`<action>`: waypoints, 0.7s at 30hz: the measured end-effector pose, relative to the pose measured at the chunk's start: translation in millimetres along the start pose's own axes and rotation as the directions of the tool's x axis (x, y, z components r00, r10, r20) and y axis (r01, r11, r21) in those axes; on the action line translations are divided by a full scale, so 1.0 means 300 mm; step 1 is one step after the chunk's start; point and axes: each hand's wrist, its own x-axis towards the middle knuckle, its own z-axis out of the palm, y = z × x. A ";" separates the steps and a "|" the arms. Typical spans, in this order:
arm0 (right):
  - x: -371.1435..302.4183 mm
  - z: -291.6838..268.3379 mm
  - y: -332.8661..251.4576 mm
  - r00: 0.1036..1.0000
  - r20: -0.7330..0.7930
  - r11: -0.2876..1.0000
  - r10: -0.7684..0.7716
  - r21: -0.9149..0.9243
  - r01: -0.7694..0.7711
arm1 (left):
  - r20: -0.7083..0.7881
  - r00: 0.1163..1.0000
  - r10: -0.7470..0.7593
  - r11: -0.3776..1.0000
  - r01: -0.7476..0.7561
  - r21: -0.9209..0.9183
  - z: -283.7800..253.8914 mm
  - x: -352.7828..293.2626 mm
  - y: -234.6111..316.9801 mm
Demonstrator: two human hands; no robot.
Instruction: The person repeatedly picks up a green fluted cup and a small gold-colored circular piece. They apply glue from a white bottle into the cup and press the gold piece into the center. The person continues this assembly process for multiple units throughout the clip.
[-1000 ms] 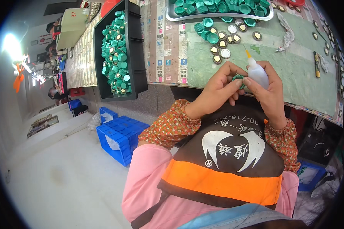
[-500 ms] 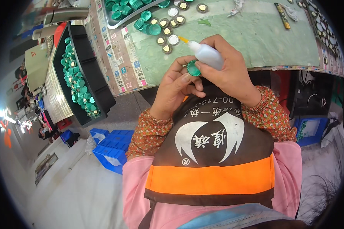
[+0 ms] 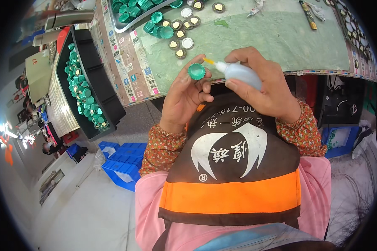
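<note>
Green, fluted and shallow, the small cup (image 3: 196, 71) I follow from my remote seat sits at the fingers of the left hand (image 3: 181, 98), its hollow face turned toward my camera, near the front edge of the table. I see that hand pinching the cup, the index finger stretched behind it and other fingers curled; the exact contact is partly hidden from me. My right hand (image 3: 264, 85) is wrapped around a white squeeze bottle (image 3: 244, 76), thumb along the near side, fingers over the far side. Its yellow nozzle (image 3: 209, 61) points left, just beside the cup's upper rim; whether they touch, I cannot tell. Beyond my hands, on the green sheet (image 3: 272, 46), lie dark round pieces with cream centres (image 3: 180, 34) and a few loose green cups (image 3: 166, 32). Farther off stands a metal tray (image 3: 120, 30) of green cups; at left, a black crate (image 3: 109, 90) holds many more.
</note>
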 end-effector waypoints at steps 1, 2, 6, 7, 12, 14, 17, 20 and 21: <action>-0.007 0.000 -0.003 1.000 0.015 1.000 -0.007 -0.004 0.007 | 0.007 1.000 0.004 1.000 -0.004 0.001 -0.001 0.000 0.000; -0.014 0.001 -0.005 0.999 0.029 1.000 -0.014 -0.009 0.014 | 0.014 1.000 0.009 1.000 -0.009 0.003 -0.002 -0.001 0.000; -0.015 0.004 -0.011 0.988 0.025 0.987 -0.152 -0.044 0.153 | 0.009 1.000 -0.006 0.999 0.006 0.031 -0.017 -0.004 -0.004; -0.015 0.005 -0.012 0.987 0.027 0.986 -0.159 -0.046 0.160 | 0.005 1.000 -0.003 0.999 0.003 0.035 -0.015 -0.004 -0.003; -0.019 0.032 -0.008 0.981 -0.009 0.977 -0.194 -0.089 0.193 | -0.019 1.000 -0.018 0.998 0.019 0.062 0.001 -0.009 0.003; -0.022 0.037 -0.007 0.979 0.005 0.973 -0.202 -0.117 0.201 | -0.026 0.999 -0.025 0.997 0.027 0.078 -0.002 -0.009 0.000; -0.024 0.047 -0.003 0.978 0.011 0.970 -0.206 -0.132 0.206 | -0.019 0.999 -0.026 0.996 0.028 0.084 -0.008 -0.011 -0.004; -0.025 0.045 -0.002 0.980 0.027 0.970 -0.195 -0.140 0.197 | -0.018 1.000 -0.026 0.994 0.028 0.106 -0.013 -0.011 -0.004; -0.026 0.043 -0.002 0.981 0.036 0.971 -0.190 -0.143 0.193 | -0.022 0.999 -0.029 0.993 0.032 0.111 -0.013 -0.011 -0.004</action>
